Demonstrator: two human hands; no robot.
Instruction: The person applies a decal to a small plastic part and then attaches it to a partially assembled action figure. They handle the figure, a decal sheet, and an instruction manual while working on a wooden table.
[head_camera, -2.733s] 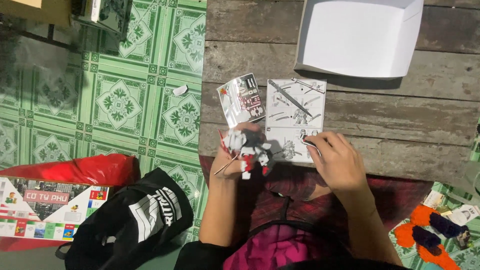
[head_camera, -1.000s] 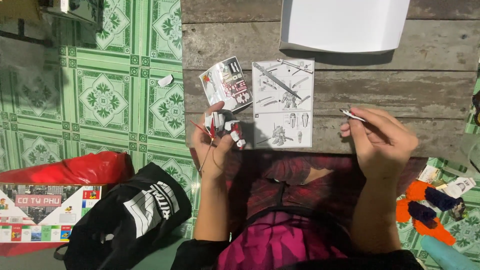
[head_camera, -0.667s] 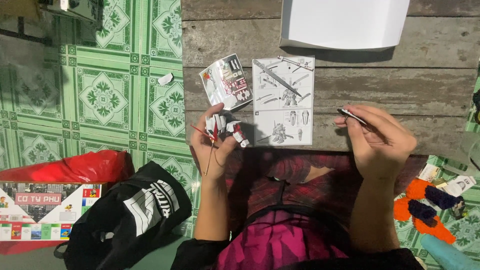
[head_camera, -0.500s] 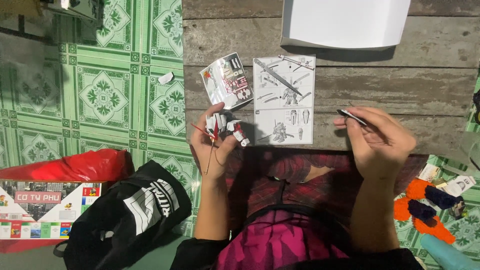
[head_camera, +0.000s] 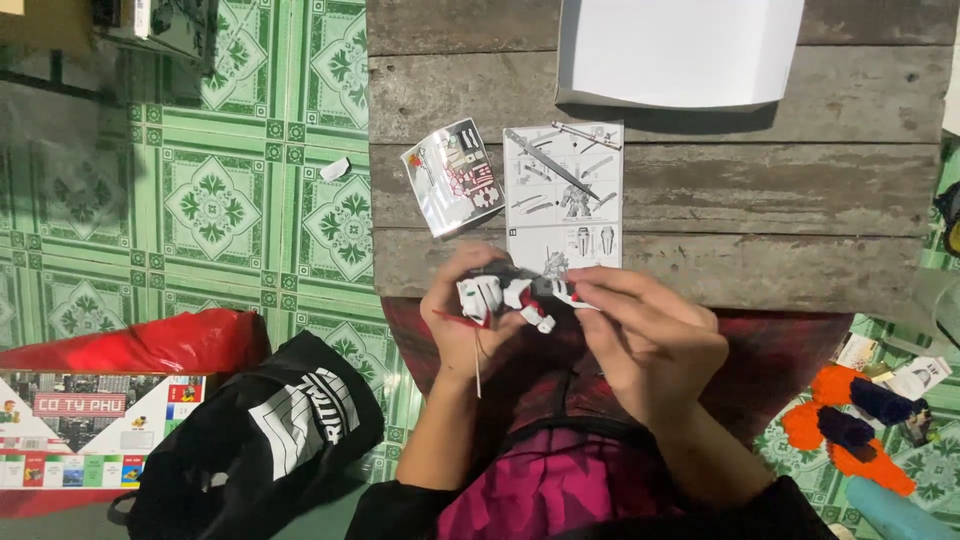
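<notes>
Both hands (head_camera: 560, 310) hold the toy robot (head_camera: 510, 293)

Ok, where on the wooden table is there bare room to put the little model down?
The widest bare boards of the wooden table lie right of the instruction sheet, below the white box. A smaller bare strip sits left of the sticker sheet. The near edge is crowded: left hand and right hand hold the model there.
</notes>
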